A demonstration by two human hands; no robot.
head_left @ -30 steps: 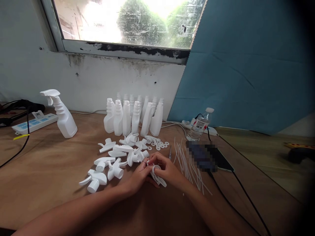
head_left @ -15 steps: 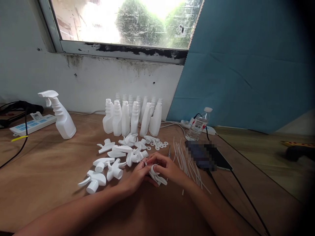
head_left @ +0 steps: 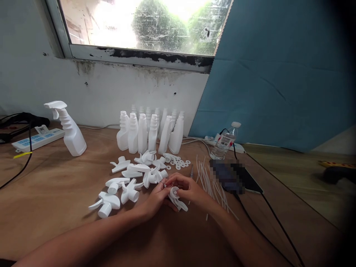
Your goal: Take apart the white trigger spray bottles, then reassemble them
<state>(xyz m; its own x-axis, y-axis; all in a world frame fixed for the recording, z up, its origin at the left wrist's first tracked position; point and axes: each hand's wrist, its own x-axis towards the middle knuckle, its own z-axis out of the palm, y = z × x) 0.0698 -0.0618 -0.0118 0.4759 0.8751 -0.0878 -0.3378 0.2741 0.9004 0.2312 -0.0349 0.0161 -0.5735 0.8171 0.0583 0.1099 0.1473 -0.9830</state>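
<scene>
Close to me at the table's middle, my left hand [head_left: 158, 198] is closed round a white trigger spray head [head_left: 178, 203], its open cap facing up. My right hand [head_left: 187, 188] bends over it with fingertips closed at the cap; whether they also pinch a small part is hidden. Several more spray heads [head_left: 109, 203] lie loose to the left and just beyond my hands. Small white ring washers [head_left: 178, 167] are heaped behind my right hand. Thin white dip tubes [head_left: 209, 181] lie spread to its right, with a slim screwdriver-like tool [head_left: 191, 170] beside them.
Rows of white bottles [head_left: 142, 133] without heads stand by the wall. One bottle with a spray head fitted [head_left: 72, 133] stands at left near a power strip [head_left: 41, 140]. A water bottle [head_left: 224, 142], a dark phone [head_left: 247, 178] and cables [head_left: 258, 226] occupy the right side.
In my hands, the spray head has tilted slightly, so more of the inside of its cap shows. My hands stay almost in place; the view has shifted very little.
</scene>
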